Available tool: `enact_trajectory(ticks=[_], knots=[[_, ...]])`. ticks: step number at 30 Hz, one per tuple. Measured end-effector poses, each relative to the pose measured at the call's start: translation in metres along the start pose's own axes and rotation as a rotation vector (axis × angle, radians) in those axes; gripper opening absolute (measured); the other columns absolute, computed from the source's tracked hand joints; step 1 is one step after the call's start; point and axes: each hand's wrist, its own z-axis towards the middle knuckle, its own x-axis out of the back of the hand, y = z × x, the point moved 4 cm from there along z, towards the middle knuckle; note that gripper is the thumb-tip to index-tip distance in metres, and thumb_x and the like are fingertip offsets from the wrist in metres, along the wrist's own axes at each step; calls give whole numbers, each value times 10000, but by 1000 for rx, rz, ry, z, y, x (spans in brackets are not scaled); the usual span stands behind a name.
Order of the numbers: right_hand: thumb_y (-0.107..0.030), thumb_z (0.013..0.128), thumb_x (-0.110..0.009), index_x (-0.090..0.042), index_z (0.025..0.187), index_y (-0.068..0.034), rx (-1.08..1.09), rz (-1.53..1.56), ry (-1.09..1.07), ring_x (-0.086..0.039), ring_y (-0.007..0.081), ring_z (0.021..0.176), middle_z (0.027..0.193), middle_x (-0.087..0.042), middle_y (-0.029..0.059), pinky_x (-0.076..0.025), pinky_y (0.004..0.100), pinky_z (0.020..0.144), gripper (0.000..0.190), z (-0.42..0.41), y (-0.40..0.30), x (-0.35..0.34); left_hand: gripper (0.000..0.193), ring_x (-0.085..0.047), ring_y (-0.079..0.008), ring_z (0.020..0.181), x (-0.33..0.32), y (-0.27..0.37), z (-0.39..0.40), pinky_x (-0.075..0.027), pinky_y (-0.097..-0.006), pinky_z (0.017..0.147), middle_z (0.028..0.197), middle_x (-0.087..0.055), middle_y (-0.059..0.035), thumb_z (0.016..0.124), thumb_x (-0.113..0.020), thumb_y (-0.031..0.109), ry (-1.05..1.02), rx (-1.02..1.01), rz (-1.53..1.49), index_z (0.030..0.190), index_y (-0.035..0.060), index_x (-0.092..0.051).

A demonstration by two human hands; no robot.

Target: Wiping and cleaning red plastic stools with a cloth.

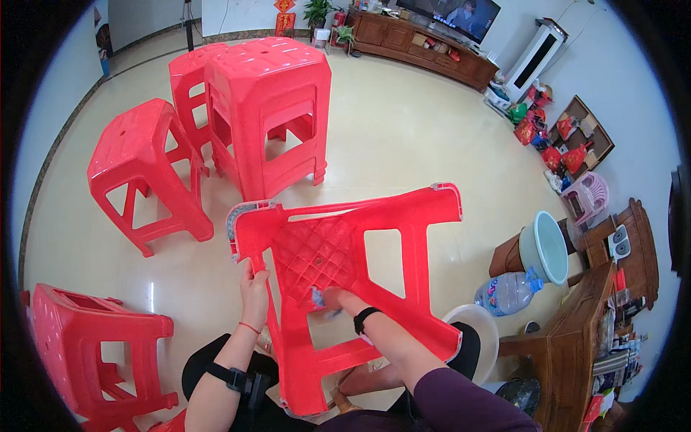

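A red plastic stool (378,286) lies tipped before me, its hollow underside and open leg ends facing up toward me. The seat's ribbed inner face (318,254) shows a small hole at its centre. My left hand (255,289) grips the stool's left edge, thumb on top. Reaching inside the stool, my right hand (332,298) holds a bluish-grey cloth (317,297) against the inner face near a leg. Part of that hand is blurred, and its fingers are mostly hidden. Greyish dirt marks the leg ends at the upper left.
Other red stools stand upright (267,119), (146,167) ahead and left; another stool (102,345) lies on its side at lower left. To my right are a white basin (486,345), a large plastic bottle (505,294), a pale blue basin (545,248) and a wooden table (572,318).
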Motion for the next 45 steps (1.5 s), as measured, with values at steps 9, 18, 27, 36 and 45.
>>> enact_trajectory(ticks=[9,18,27,36,45], knots=[[-178,779,-420,-567,963,-55,-515,56,83,-562,285,890,1001,-560,149,-454,400,703,266,-43,31,13,352,-473,-112,858,-10,7,8,-375,-228,759,962,-517,-45,748,-444,59,-74,5,29,1095,-3,-439],[-96,719,-506,-483,1088,-58,-577,88,73,-504,255,1004,1096,-514,132,-419,358,801,372,-43,7,-43,249,-451,-95,836,0,4,16,-356,-226,753,904,-497,-13,731,-492,76,-59,4,62,978,52,-470],[-199,752,-486,-588,947,-49,-539,198,105,-552,261,920,1007,-558,149,-444,364,740,267,-36,41,-55,367,-448,-103,895,-21,26,11,-350,-229,805,991,-490,-38,766,-482,116,-185,107,73,1103,-5,-402],[-172,729,-526,-603,896,-37,-544,326,118,-556,269,895,959,-569,166,-449,357,722,228,-53,54,-33,356,-430,-100,795,-18,13,20,-355,-239,747,880,-454,-4,738,-512,164,-195,167,-24,1066,87,-395],[-174,706,-544,-583,798,-17,-596,307,322,-565,266,843,888,-582,171,-452,348,684,186,-73,47,-44,281,-390,-29,670,-32,37,16,-323,-184,583,758,-461,37,773,-488,85,-198,77,-11,1048,82,-428]])
